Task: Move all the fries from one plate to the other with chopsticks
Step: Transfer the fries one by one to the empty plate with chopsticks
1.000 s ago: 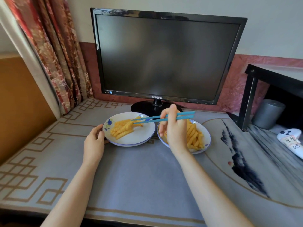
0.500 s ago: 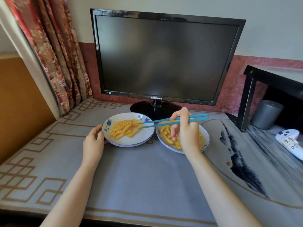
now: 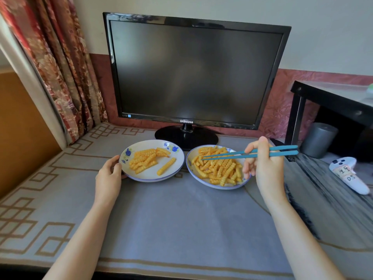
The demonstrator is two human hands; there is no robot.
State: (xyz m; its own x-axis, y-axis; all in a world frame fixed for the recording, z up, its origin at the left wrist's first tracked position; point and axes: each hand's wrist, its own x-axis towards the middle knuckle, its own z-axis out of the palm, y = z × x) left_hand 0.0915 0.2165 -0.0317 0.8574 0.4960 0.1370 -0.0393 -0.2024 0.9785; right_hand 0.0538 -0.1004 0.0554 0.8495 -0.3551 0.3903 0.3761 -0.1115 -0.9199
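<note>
Fries, crinkle-cut, in two lots.

Head view (the only one).

- **Larger lot:** heaped in the right plate, covering most of it.
- **Smaller lot:** a cluster in the left plate, with one lone fry lying apart towards that plate's right side.
- **Plates:** just beside each other on the grey table mat, in front of a dark monitor.
- **Chopsticks:** blue, one pair, gripped in the right hand, which curls round the shafts. The tips are nearly closed with nothing between them, and hang over the left part of the larger heap.
- **Left hand:** thumb and fingers hold the left plate's near-left rim, steadying it.
- **Change:** a second ago the tips were over the left plate at the cluster. They have since swung back across to the right plate, empty.
- **Judgement:** one delivery looks done and the next pick is starting. Most fries are yet to move, so the task is at an early stage.
- **Also present:** a white controller and a grey cylinder at right, and a floral curtain at left.
</note>
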